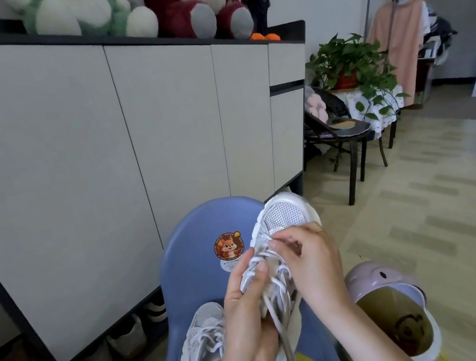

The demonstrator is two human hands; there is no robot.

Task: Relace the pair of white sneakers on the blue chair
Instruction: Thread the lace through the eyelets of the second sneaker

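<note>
A white mesh sneaker [284, 215] is held up over the blue chair [192, 252], toe pointing away from me. My left hand [246, 309] grips its left side, thumb pressed on the lacing. My right hand [307, 257] pinches a white lace [284, 331] near the lower eyelets by the toe. Loose lace ends hang down towards the seat. The second white sneaker [201, 342] lies on the chair seat to the left, laced, partly hidden behind my left forearm.
A pink slipper [393, 312] lies on the floor right of the chair. A grey cabinet [101, 172] with plush toys on top stands to the left, shoes under it. A black chair [347, 142], a potted plant and a clothes rack stand further back.
</note>
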